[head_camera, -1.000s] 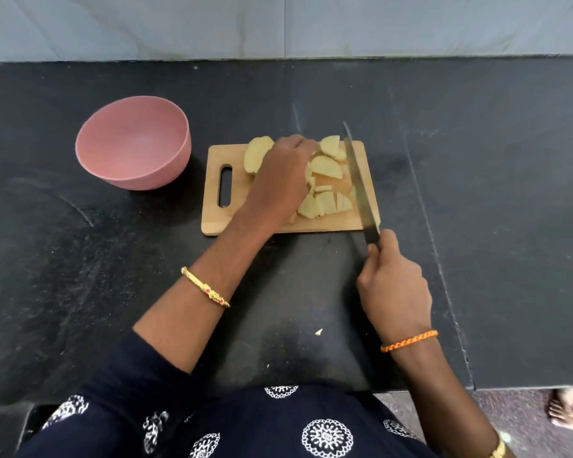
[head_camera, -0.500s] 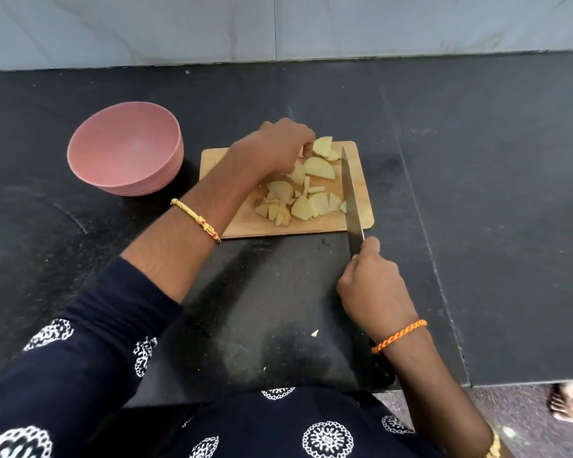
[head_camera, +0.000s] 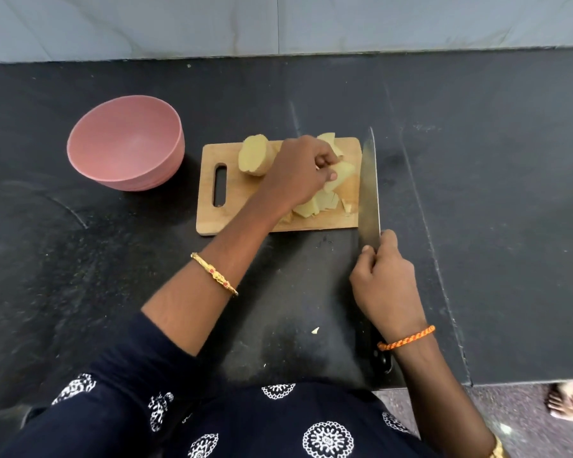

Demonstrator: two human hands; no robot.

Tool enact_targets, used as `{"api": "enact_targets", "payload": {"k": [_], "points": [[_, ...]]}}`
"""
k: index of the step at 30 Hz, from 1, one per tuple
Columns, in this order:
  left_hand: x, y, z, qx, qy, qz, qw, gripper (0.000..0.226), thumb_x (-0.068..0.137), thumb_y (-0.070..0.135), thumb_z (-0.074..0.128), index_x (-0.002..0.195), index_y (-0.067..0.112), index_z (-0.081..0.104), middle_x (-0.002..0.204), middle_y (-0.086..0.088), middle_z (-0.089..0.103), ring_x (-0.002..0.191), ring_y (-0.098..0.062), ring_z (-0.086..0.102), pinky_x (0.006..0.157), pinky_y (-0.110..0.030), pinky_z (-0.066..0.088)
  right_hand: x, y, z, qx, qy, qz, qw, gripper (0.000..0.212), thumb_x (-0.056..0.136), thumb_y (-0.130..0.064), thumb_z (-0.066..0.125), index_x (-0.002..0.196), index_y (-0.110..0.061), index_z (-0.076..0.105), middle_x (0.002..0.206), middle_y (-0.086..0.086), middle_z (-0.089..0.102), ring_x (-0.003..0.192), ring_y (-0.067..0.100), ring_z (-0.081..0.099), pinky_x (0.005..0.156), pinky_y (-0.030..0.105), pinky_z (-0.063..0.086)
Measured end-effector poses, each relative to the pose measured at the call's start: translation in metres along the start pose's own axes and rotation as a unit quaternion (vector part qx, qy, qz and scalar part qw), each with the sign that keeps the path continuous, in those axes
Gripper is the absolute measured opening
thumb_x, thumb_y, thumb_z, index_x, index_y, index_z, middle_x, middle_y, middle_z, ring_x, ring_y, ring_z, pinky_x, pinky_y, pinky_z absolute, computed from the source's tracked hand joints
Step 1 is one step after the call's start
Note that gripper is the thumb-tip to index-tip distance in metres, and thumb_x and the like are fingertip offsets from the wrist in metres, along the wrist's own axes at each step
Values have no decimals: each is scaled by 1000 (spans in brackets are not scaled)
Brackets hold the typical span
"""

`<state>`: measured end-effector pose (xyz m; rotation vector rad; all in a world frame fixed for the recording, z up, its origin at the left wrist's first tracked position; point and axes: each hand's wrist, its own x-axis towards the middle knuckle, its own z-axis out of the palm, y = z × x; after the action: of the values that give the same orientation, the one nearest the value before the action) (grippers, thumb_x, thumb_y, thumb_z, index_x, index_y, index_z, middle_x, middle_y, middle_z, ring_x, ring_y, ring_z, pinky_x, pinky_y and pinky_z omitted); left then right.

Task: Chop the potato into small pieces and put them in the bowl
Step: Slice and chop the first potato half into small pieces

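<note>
Head view: mid-chop, nothing in the bowl (head_camera: 126,143) yet. It sits empty, left of the board (head_camera: 212,223), close to the handle-slot end but not touching.

Left hand (head_camera: 298,173) is over the board centre, fingers curled, thumb and fingertips pinching a potato chunk (head_camera: 343,170) that looks partly cut. Whether the chunk is lifted or resting on the board I can't tell. A big uncut half (head_camera: 253,155) lies at the board's far-left part, just beside that hand. Small pieces (head_camera: 315,204) are piled on the board's near-right part, partly under the wrist. A couple more bits (head_camera: 326,138) at the far edge.

Right hand (head_camera: 386,285) is wrapped tight round the knife (head_camera: 369,186) handle, off the board's near-right corner. Blade runs along the board's right edge, apparently not in any potato.

One scrap (head_camera: 315,330) on the counter (head_camera: 493,193), near side of the board.

My read: repositioning the chunk for the next cut. The next move needs the chunk set flat and steady, fingertips tucked back, and the blade brought left over it. Then the big half. Transfer to the bowl comes last.
</note>
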<state>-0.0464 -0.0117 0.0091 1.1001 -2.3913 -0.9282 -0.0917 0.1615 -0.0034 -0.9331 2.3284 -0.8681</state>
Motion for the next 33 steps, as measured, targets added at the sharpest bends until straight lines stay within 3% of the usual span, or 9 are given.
{"api": "enact_targets", "payload": {"k": [4,9,15,20,23,26,33], "points": [[4,1,6,31,-4,-11,999,26,85,19,68,109,13,70,104,-3,70,81,-5,55,74,-15,40,7,7,-7,7,-10,-1,1000,8,98,-13,37,92,-8,39,62,7,49,53,19,46,43,21,30],[17,1,-3,86,-81,-33,992,27,84,20,69,110,13,70,111,-4,68,98,-14,62,82,-19,42,11,11,-7,21,-23,5,1000,10,98,-15,38,93,-8,43,64,8,51,53,18,45,44,17,36],[7,2,8,90,-47,-5,995,36,81,24,72,114,11,67,116,-6,65,103,-17,59,79,-16,33,12,15,-10,4,-24,-18,1000,9,97,-15,39,92,-8,44,57,6,49,50,17,45,45,17,35],[0,1,14,102,-50,4,993,37,80,27,72,111,7,69,107,-8,64,96,-20,57,77,-24,40,18,11,-16,-9,-9,-38,999,18,99,-19,39,82,-14,36,53,2,43,46,15,40,41,15,33],[-4,0,16,108,-37,5,993,38,80,31,72,111,8,69,106,-7,64,93,-18,56,72,-21,35,18,5,-17,-16,-15,-44,999,17,100,-21,38,84,-14,36,55,4,44,48,18,40,41,17,29],[-5,0,18,107,-25,1,994,40,79,32,72,111,9,69,107,-7,65,96,-19,57,73,-21,35,20,2,-13,-32,-28,-35,998,14,100,-23,35,89,-14,38,62,8,47,53,24,43,48,30,30],[-2,-1,21,81,-15,-13,997,37,76,29,75,105,6,72,96,-9,70,90,-20,60,77,-25,42,29,-5,-12,-101,-72,28,992,16,101,-28,30,92,-15,32,72,10,41,68,36,48,66,38,44]]}}
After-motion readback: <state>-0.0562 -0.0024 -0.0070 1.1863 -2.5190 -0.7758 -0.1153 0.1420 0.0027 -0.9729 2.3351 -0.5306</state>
